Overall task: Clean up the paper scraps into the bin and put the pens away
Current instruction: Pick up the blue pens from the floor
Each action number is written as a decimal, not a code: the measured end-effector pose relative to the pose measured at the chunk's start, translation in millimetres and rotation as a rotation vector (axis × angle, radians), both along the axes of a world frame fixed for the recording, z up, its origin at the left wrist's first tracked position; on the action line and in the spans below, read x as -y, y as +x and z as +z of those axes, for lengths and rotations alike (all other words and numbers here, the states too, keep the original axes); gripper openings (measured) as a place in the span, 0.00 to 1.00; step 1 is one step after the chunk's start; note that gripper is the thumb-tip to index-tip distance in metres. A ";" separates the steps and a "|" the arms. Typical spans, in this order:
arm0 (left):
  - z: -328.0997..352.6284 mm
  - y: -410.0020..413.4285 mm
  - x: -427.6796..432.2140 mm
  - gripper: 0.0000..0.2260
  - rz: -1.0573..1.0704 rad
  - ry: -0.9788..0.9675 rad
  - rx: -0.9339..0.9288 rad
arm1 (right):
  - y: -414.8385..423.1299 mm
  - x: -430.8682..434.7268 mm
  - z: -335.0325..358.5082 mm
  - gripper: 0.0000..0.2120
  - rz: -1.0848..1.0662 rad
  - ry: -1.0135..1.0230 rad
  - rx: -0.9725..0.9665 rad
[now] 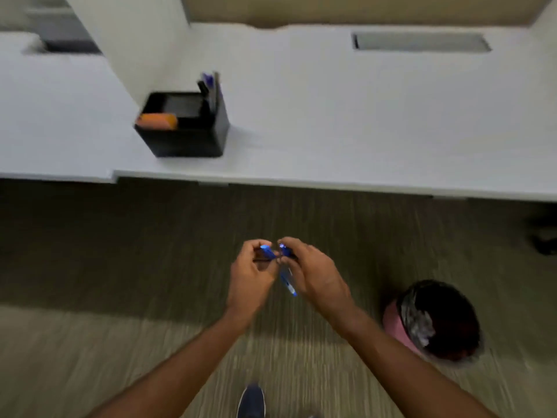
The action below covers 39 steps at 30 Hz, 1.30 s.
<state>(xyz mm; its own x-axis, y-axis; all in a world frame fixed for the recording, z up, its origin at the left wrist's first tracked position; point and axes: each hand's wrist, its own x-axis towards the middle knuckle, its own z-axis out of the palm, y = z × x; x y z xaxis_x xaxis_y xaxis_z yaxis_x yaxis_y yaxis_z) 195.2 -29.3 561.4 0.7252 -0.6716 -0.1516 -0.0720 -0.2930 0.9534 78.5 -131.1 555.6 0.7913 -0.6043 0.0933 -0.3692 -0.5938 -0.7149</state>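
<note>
Above carpet, in front of desk: both hands pinching blue pens, frame blurred.

L hand (251,276) curled round blue pens (266,252) at fingertips; R hand (313,271) closed on another blue pen (287,280), tip angled down toward body. Hands touching at fingertips. Exact pen count unclear w/ blur. Black organizer (184,125) on white desk (346,122), well apart from hands, w/ pens upright in rear-right compartment, orange item front-left. Bin (437,321) on floor just R of R forearm, dark liner, pale scraps inside. Shoe (251,401) at bottom edge.
</note>
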 end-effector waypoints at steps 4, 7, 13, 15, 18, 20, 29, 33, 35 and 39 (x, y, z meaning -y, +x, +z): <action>82.9 30.8 5.4 0.12 -0.016 -0.122 0.102 | 35.2 18.6 78.5 0.27 -0.006 0.103 0.097; 121.3 70.8 16.8 0.11 -0.034 -0.150 0.192 | 72.8 35.8 120.2 0.21 -0.002 0.044 0.163; 167.7 165.8 61.4 0.13 0.030 -0.172 0.261 | 162.7 74.0 164.9 0.13 -0.018 -0.037 0.276; 176.6 196.6 80.1 0.13 0.037 -0.167 0.272 | 191.9 89.1 173.4 0.11 -0.077 -0.036 0.327; 181.3 241.9 103.6 0.14 0.066 -0.155 0.305 | 233.6 108.6 180.7 0.09 -0.147 -0.021 0.349; 179.4 268.6 116.4 0.14 0.063 -0.131 0.326 | 259.1 118.9 181.2 0.08 -0.180 -0.013 0.341; 132.6 332.8 140.8 0.13 -0.080 -0.052 0.397 | 319.0 130.6 133.7 0.06 -0.243 0.063 0.175; 109.0 341.3 139.8 0.15 -0.201 0.050 0.399 | 324.6 130.3 112.4 0.08 -0.259 0.120 0.092; 102.8 343.4 138.5 0.16 -0.280 0.102 0.416 | 327.2 130.9 106.9 0.08 -0.259 0.130 0.063; 95.5 344.5 136.2 0.18 -0.346 0.113 0.485 | 329.5 129.5 95.4 0.13 -0.272 0.129 0.026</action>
<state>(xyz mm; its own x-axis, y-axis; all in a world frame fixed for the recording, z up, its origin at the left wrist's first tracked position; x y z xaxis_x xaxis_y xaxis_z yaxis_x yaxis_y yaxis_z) 539.7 -165.5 656.9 0.4716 -0.8799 0.0576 -0.6002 -0.2724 0.7521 408.0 -260.6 650.9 0.5970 -0.8020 0.0206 -0.4826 -0.3796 -0.7893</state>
